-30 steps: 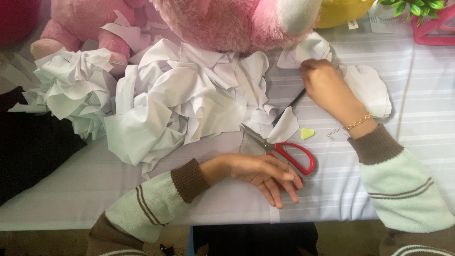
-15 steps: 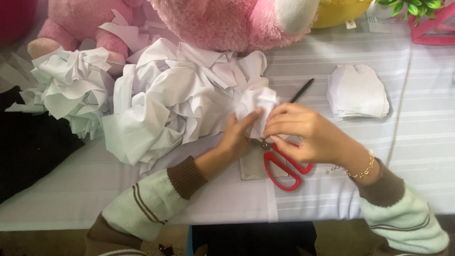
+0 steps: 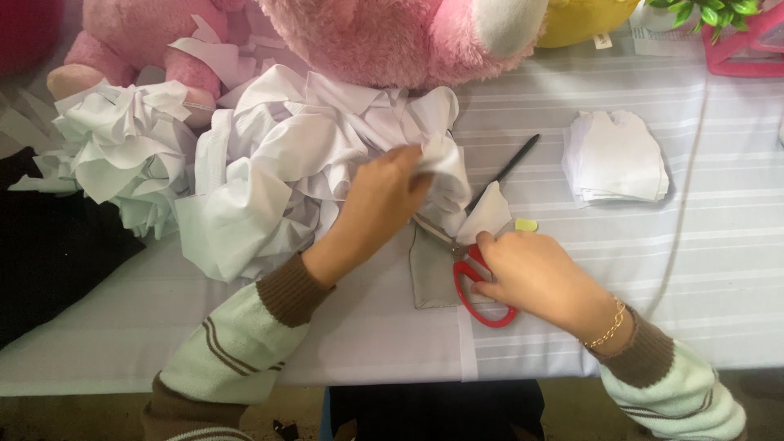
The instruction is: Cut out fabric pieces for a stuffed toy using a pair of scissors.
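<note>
On striped tablecloth (image 3: 719,245) | left hand (image 3: 384,196) pinching white fabric (image 3: 269,163) | right hand (image 3: 531,273) gripping red scissors (image 3: 469,282)

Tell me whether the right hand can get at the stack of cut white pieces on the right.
Probably yes. The right hand rests on the red scissors, and the striped tablecloth between it and the stack of white pieces looks bare. Only the black pen lies nearby, off to the side.

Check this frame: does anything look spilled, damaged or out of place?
Nothing looks spilled or broken. The white fabric pile is crumpled and loose beside the neat stack of cut pieces. Left hand grips the fabric; right hand is on the red scissors.
</note>
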